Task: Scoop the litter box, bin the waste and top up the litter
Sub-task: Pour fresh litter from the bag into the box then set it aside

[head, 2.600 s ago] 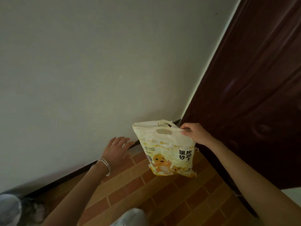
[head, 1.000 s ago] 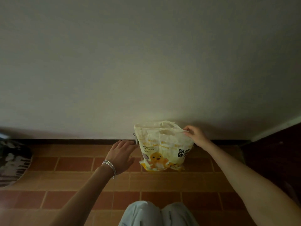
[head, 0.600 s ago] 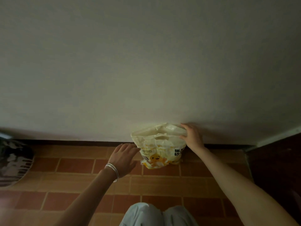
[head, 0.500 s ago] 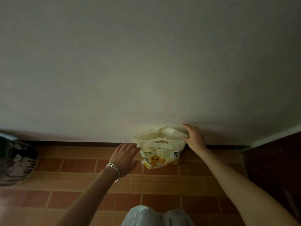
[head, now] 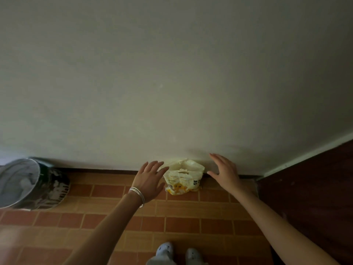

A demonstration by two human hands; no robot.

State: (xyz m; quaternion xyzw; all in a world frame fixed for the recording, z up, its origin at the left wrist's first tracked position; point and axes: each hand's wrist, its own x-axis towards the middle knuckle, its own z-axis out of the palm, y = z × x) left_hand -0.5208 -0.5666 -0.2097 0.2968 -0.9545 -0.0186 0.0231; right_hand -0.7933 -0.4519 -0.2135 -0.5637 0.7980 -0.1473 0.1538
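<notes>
Facing the pale wall (head: 172, 73) that is filling 9 through 3 o'clock, I am standing on the brick-pattern floor (head: 181, 224), with a dark door (head: 315, 188) at 3 o'clock and a metal bin (head: 28, 184) at 9. The litter bag (head: 183, 176) is sitting upright against the skirting, dead centre. My right hand (head: 225, 173), gripping its top 0.5 s ago, is now letting go. It and my left hand (head: 149, 180) are hovering spread and empty, 1 each side. I am judging the top-up finished and the bag stowed. A yellow duck is showing on the front. Characters at its 3 o'clock edge look like 猫砂, and the smaller print is unreadable.
</notes>
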